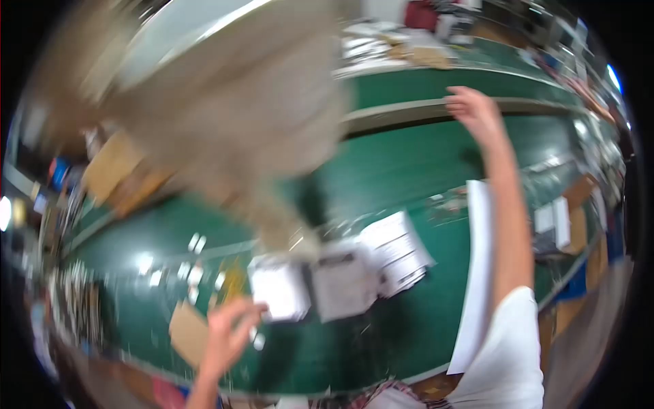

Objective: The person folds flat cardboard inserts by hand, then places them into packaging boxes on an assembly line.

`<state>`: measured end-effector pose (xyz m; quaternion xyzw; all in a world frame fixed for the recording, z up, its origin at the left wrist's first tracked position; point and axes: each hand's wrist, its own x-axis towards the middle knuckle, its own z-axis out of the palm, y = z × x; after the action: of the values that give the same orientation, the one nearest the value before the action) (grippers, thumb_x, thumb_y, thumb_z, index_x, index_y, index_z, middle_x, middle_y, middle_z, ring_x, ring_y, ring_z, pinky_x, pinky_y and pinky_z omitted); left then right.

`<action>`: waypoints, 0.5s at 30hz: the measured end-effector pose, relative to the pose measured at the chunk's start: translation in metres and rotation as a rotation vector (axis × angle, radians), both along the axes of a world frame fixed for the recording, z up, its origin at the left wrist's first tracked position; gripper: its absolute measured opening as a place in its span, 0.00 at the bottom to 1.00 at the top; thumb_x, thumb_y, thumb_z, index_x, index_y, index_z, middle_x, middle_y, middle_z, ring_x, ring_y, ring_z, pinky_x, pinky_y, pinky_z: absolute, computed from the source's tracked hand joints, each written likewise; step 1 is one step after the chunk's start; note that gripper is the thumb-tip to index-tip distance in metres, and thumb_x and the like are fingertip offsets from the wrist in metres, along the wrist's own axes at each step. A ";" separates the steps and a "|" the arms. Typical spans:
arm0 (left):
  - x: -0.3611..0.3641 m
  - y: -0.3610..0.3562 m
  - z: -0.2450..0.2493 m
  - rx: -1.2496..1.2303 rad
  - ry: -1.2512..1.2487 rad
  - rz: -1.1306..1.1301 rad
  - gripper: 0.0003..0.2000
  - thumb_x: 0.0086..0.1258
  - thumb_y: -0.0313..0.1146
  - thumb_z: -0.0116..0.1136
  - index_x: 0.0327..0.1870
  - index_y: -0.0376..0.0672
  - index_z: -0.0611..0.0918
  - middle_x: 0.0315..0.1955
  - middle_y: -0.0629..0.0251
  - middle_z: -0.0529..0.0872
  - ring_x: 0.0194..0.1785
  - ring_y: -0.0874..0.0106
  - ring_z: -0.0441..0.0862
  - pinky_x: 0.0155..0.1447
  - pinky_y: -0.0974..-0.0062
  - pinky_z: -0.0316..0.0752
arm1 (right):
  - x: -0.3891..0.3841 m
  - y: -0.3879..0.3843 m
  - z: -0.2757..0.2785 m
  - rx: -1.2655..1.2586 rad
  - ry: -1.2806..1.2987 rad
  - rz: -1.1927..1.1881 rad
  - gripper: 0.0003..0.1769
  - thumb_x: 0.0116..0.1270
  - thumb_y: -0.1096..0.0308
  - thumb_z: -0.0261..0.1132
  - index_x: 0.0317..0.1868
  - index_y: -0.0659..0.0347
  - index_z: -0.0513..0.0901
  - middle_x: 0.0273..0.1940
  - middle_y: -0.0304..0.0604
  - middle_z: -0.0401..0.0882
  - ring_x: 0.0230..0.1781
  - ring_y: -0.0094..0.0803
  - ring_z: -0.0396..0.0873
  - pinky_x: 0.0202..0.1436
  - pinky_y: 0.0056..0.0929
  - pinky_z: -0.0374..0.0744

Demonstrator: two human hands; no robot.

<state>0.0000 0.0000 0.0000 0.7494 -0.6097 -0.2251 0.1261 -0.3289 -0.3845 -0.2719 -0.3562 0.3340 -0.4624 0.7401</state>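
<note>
My left hand (230,328) is low at the left, its thumb and fingers apart and the fingertips right at the corner of a white paper stack (279,290). Beside that stack lie a greyish stack (343,286) and a fanned pile of printed sheets (396,252). My right hand (475,112) reaches out over the far side of the green table (402,157), fingers loosely bent with nothing visible in them. A large brown cardboard-like piece (238,102), badly smeared by motion, fills the upper left and hides part of the table.
A long white sheet or strip (473,273) lies under my right arm. Small white pieces (194,275) are scattered left, near a flat cardboard piece (189,334). A raised ledge (402,112) crosses the far side. An open box (572,218) stands right.
</note>
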 end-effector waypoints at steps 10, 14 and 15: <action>0.193 0.215 -0.234 -0.246 -0.305 0.562 0.21 0.54 0.35 0.62 0.50 0.37 0.77 0.44 0.54 0.76 0.49 0.60 0.73 0.54 0.65 0.68 | -0.151 0.065 0.163 -0.590 0.300 -0.193 0.21 0.69 0.62 0.54 0.60 0.60 0.71 0.49 0.37 0.77 0.48 0.19 0.74 0.55 0.17 0.69; 0.203 0.241 -0.260 -0.060 -0.266 0.571 0.28 0.49 0.41 0.66 0.52 0.38 0.75 0.47 0.56 0.73 0.54 0.59 0.68 0.55 0.61 0.65 | -0.099 0.177 0.186 -0.553 0.289 -0.136 0.19 0.70 0.65 0.53 0.59 0.61 0.71 0.45 0.35 0.78 0.46 0.18 0.75 0.53 0.17 0.70; 0.206 0.240 -0.262 -0.009 -0.237 0.583 0.29 0.48 0.42 0.66 0.52 0.38 0.75 0.48 0.56 0.72 0.54 0.59 0.68 0.55 0.60 0.65 | -0.088 0.197 0.191 -0.551 0.273 -0.039 0.19 0.69 0.65 0.54 0.59 0.61 0.71 0.45 0.36 0.79 0.45 0.19 0.75 0.52 0.18 0.71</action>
<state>0.2056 0.2401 -0.2619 0.9131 -0.3807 -0.0878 0.1166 -0.4166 -0.1876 -0.0812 -0.5960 0.2988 -0.4975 0.5550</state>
